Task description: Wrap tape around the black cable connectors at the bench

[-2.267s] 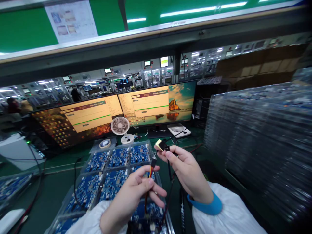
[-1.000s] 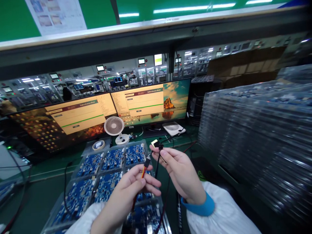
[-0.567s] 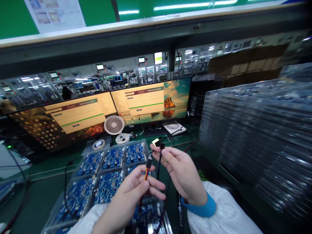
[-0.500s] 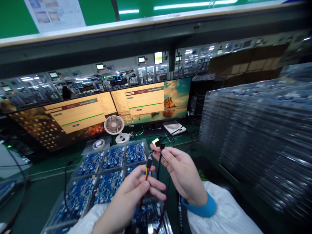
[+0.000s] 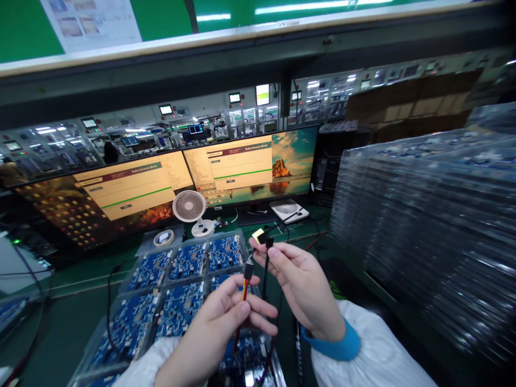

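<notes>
Unchanged grips: left fingers (image 5: 242, 308) pinch coloured wires (image 5: 245, 290), right fingers (image 5: 279, 258) a black connector (image 5: 269, 242)

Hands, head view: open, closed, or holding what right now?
Left hand: closed, holding red-and-yellow wires below a black connector.
Right hand: closed, holding a black cable end; cannot tell whether it grips the yellow-marked piece too.

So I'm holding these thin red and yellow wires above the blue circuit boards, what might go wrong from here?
The thin red and yellow wires, pinched in your left hand, might slip, letting their small black connector knock the blue circuit boards below. Also, your loose white left sleeve might snag the slim black cable near it.
</notes>
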The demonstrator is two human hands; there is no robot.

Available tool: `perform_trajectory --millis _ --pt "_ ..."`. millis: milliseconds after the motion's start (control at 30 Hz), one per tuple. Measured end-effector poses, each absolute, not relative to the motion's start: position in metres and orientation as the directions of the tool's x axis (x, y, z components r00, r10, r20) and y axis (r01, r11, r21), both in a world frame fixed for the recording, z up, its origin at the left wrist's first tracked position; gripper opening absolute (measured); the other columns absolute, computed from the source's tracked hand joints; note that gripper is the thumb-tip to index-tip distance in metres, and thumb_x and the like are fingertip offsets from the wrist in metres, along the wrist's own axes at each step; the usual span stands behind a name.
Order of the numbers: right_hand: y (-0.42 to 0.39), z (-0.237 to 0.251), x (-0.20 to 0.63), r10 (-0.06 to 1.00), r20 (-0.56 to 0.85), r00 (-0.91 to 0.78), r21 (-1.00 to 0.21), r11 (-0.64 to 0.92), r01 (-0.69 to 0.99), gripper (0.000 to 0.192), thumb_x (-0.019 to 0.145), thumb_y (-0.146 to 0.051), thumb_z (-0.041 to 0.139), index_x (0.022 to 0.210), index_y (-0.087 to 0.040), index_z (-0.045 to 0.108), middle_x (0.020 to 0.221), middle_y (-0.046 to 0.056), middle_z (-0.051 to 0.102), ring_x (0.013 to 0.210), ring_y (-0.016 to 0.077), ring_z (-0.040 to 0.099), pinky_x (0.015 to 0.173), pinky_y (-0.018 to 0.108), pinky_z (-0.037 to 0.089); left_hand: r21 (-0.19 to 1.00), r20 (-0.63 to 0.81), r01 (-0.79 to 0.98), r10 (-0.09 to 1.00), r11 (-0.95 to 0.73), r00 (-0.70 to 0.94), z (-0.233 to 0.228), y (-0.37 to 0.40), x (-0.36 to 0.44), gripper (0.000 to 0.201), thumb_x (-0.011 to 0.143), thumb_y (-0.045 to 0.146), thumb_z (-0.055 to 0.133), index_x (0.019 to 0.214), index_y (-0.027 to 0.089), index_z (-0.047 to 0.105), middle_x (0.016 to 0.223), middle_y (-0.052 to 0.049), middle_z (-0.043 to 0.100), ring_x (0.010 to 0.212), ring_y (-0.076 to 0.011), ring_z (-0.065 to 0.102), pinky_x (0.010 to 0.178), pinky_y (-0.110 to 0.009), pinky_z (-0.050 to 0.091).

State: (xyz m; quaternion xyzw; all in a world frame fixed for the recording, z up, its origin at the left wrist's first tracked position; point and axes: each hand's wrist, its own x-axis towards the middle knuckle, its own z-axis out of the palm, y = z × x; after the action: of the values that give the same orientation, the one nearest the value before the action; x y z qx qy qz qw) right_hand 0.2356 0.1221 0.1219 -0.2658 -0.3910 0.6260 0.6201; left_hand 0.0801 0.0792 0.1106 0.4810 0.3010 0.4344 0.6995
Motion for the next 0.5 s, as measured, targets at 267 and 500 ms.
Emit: perform_trajectory --millis 267,500 --pt "0.1224 0.1198 0.2360 0.984 0.154 -0.092 -0.834 0.080 -0.547 0.023 0.072 -0.044 0.079 0.078 -0.022 0.077 0.098 0.007 0.079 0.101 0.0258 0.068 0.096 0.043 0.048 0.940 -0.038 -0.288 0.896 0.182 0.441 0.1100 0.0795 0.0806 0.030 0.092 0.026 0.059 0.119 0.013 0.053 0.096 -0.012 0.075 0.078 -0.0211 0.073 0.081 -0.036 0.049" --pt "0.1222 0.1177 0.2349 0.986 0.153 -0.061 -0.856 0.102 -0.506 0.027 0.070 -0.045 0.080 0.079 -0.020 0.077 0.089 0.007 0.078 0.096 0.0257 0.069 0.095 0.044 0.048 0.945 -0.046 -0.273 0.901 0.179 0.431 0.1112 0.0776 0.0808 0.030 0.092 0.026 0.058 0.119 0.013 0.053 0.096 -0.012 0.075 0.078 -0.0217 0.073 0.082 -0.038 0.048"
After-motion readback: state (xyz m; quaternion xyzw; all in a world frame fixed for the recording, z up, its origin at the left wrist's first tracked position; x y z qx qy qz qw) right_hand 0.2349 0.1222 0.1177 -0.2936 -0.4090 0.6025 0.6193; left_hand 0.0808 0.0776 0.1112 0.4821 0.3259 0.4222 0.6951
